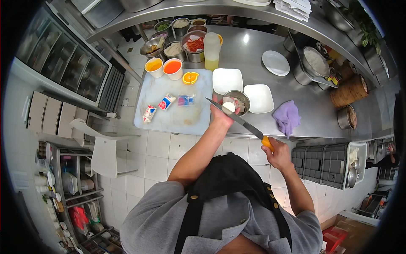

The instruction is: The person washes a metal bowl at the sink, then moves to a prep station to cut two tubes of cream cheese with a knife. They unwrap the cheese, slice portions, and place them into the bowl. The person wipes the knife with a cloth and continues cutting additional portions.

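Note:
My right hand grips the yellow handle of a long kitchen knife. Its blade slants up and left across my left palm, against a smooth white round piece of food. That piece lies in my left hand, fingers curled around it, beside something clear at its edge. Just beyond the fingers is a steel bowl with pale pieces inside, partly hidden by my hand. On the white cutting board to the left lie two printed tube-shaped packs and a small clear printed wrapper.
Two white square dishes flank the bowl. A purple cloth lies right. Behind the board stand tubs of orange sauce, cut orange, a squeeze bottle and several ingredient pots. A steel shelf overhangs the counter.

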